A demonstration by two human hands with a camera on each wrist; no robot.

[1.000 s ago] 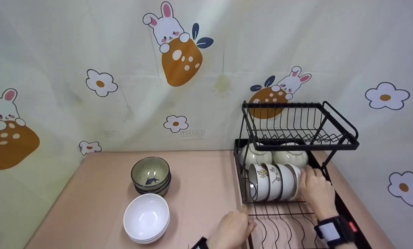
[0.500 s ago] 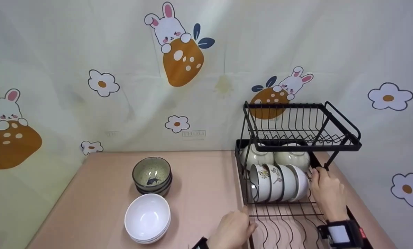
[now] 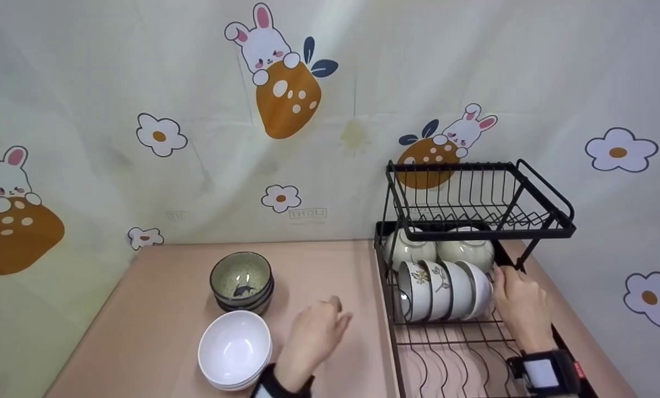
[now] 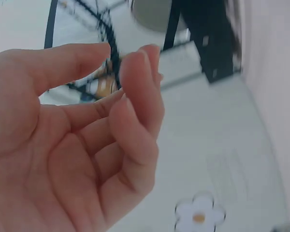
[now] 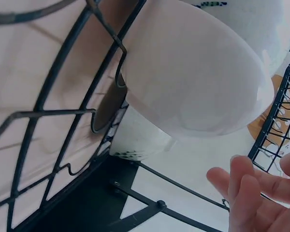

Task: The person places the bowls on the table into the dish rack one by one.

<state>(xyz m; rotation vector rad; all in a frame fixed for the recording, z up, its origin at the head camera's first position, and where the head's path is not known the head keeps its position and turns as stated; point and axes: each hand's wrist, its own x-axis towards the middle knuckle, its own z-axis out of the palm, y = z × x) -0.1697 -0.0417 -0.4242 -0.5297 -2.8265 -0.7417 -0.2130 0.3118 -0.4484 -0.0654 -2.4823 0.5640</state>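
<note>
My left hand (image 3: pixel 314 334) is over the table, between the white bowls and the dish rack; its fingers are loosely curled and hold nothing, as the left wrist view also shows. A stack of white bowls (image 3: pixel 235 348) stands just left of it, with a stack of speckled green bowls (image 3: pixel 241 279) behind. At the rack's right side is my right hand (image 3: pixel 520 304), beside a white bowl (image 3: pixel 479 290) standing on its edge. In the right wrist view, the right fingers (image 5: pixel 244 186) are apart from that bowl (image 5: pixel 198 72) and grip nothing.
The black two-tier dish rack (image 3: pixel 393 354) stands on the pink table (image 3: pixel 158 309). Flower-patterned bowls (image 3: pixel 418 293) stand on edge in it, and pale bowls (image 3: pixel 465 254) sit behind them, under the upper tier (image 3: pixel 490 235). A printed curtain (image 3: pixel 197 83) hangs behind.
My left hand has left the rack's left edge and moved left towards the white bowls. My right hand has let go of the rightmost white bowl and shifted right.
</note>
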